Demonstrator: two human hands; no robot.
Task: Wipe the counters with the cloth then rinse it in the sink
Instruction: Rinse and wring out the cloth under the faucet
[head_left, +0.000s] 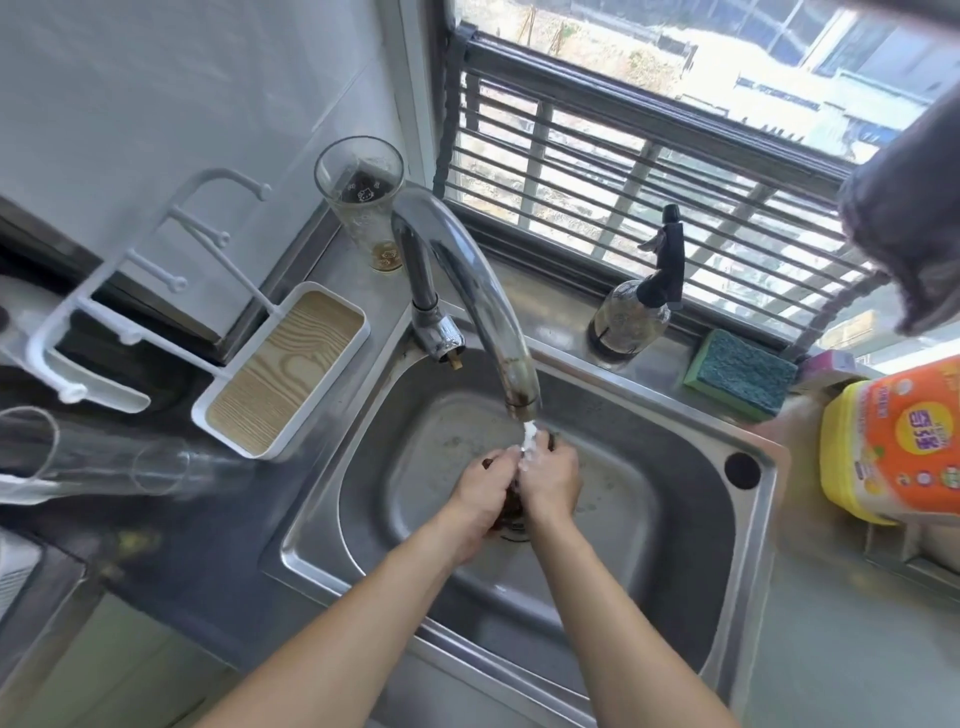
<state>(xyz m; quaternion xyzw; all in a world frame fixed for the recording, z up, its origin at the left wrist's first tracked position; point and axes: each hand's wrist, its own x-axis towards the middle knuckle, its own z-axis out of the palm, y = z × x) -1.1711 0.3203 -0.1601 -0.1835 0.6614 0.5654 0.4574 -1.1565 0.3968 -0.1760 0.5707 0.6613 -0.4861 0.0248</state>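
Note:
Both my hands are together over the middle of the steel sink (691, 488), under the running tap (467, 270). My left hand (480, 488) and my right hand (553, 480) grip a dark brown cloth (511, 512) bunched between them; only small parts of it show at the fingers and below the palms. A white stream of water falls from the spout onto the cloth and my fingers. The cloth hangs just above the drain.
A white tray with a wood-grain bottom (283, 369) sits left of the sink, a tall glass (363, 197) behind the tap. A spray bottle (636, 306), a green sponge (740, 374) and a yellow-orange detergent bottle (893, 441) stand at right. A dark cloth (914, 208) hangs top right.

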